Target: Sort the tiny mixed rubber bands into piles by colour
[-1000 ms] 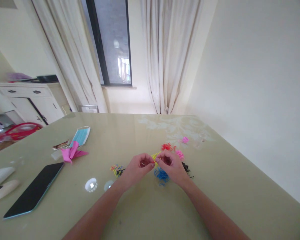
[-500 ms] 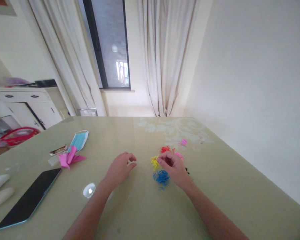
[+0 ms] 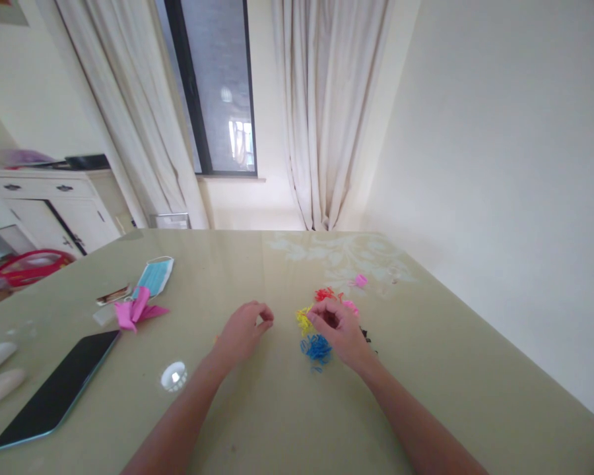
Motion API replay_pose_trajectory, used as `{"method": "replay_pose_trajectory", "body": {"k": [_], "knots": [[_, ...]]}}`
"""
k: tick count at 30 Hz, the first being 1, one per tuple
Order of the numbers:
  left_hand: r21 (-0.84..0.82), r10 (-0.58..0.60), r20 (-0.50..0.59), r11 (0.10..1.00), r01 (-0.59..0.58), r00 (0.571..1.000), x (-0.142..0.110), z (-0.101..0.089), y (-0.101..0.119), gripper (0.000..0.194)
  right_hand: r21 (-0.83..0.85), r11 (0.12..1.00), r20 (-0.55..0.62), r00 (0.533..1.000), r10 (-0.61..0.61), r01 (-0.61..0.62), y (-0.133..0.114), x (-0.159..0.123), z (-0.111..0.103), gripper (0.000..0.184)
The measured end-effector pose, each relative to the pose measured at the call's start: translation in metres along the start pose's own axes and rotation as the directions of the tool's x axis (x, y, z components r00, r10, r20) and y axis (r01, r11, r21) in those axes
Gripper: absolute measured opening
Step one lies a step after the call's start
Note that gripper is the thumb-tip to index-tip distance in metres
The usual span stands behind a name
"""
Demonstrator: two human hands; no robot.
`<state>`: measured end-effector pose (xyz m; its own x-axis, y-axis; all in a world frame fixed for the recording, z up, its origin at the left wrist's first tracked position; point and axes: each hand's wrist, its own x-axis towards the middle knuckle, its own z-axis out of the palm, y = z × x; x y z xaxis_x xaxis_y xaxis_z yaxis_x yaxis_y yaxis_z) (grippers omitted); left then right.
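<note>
My left hand [image 3: 247, 331] is above the table left of the small coloured bands, its thumb and forefinger curled together in a pinch; whatever may be between them is too small to make out. My right hand [image 3: 340, 330] hovers over the piles, thumb and fingertips pinched at the edge of the yellow bands [image 3: 303, 321]. Anything in that pinch cannot be made out. Just below lie the blue bands [image 3: 317, 348]. Red bands [image 3: 325, 294] and pink bands [image 3: 351, 307] show behind the right hand, which partly hides them. Black bands [image 3: 365, 335] peek out at its right.
A pink piece [image 3: 360, 281] lies farther back on the glossy table [image 3: 287, 422]. To the left are a blue face mask [image 3: 154, 277], a pink folded cloth-like item [image 3: 137, 310], a dark tablet-like slab [image 3: 59, 389] and white objects [image 3: 0, 389]. A wall borders the right side.
My left thumb and forefinger have come together from a small gap. The right hand keeps its pinch near the yellow bands. The whole view has shifted slightly.
</note>
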<state>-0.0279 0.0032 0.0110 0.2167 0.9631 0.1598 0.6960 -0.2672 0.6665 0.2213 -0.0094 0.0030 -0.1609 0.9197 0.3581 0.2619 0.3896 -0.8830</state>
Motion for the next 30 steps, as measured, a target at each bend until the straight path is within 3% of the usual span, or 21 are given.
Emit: {"method": "replay_pose_trajectory", "body": {"k": [4,7,12,19,27,30], "knots": [[-0.382,0.001,0.043,0.924,0.016,0.999,-0.002,0.014,0.025,0.035,-0.086,0.996,-0.022,0.999,-0.039,0.037,-0.004,-0.001,0.002,0.023],[-0.494,0.009,0.050,0.869,0.017,0.999,-0.003,0.025,0.030,0.040,-0.123,0.991,0.006,0.999,-0.048,0.048,-0.005,-0.001,0.004,0.020],[-0.504,0.010,0.057,0.864,0.020,0.998,-0.002,0.033,0.024,0.038,-0.112,0.993,0.018,0.999,-0.036,0.038,-0.004,0.000,0.005,0.016],[-0.471,0.050,0.158,0.882,0.031,0.986,-0.006,0.033,0.030,0.036,-0.074,0.997,-0.012,1.000,-0.028,0.027,-0.003,0.000,0.006,0.017],[-0.485,-0.008,0.000,0.875,0.007,1.000,-0.007,0.034,0.031,0.039,-0.157,0.985,0.022,0.998,-0.063,0.065,-0.003,-0.002,0.009,0.010],[-0.520,-0.013,-0.004,0.854,0.009,1.000,-0.007,0.035,0.030,0.039,-0.184,0.979,0.033,0.996,-0.080,0.085,-0.002,-0.003,0.011,0.009]]}}
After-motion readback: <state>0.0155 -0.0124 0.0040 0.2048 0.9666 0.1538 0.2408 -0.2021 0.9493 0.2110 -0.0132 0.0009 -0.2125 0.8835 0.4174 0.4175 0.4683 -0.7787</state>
